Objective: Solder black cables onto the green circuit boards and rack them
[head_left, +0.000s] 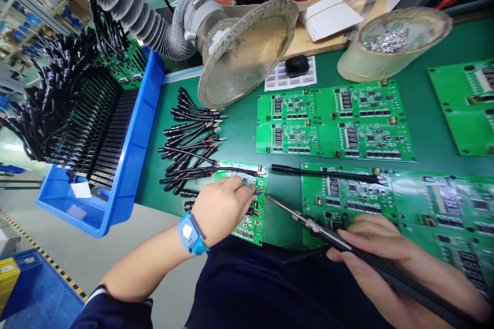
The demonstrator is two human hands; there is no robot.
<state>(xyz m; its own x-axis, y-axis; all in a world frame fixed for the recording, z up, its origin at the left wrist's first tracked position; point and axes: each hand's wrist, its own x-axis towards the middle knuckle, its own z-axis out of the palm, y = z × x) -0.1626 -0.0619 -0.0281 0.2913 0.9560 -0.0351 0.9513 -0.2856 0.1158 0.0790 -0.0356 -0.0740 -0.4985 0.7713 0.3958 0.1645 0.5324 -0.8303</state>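
Observation:
My left hand (226, 208), with a blue strap at the wrist, is closed over a green circuit board (252, 234), its fingertips pinching thin coloured wires at the board's right side. In my right hand (382, 252) is a black soldering iron (332, 236), whose metal tip points left and meets or nearly meets those wires. A black cable (235, 169) lies across the top of this board. Left of it is a pile of black cables (185, 139) with bare coloured ends. Another black cable (324, 172) rests on the boards to the right.
Green board panels (332, 123) lie behind and right of my hands. A fume funnel (250, 56) hangs over the table beside a cup of solder scraps (393, 43). At the left, a blue bin (142, 128) holds upright boards with black cables.

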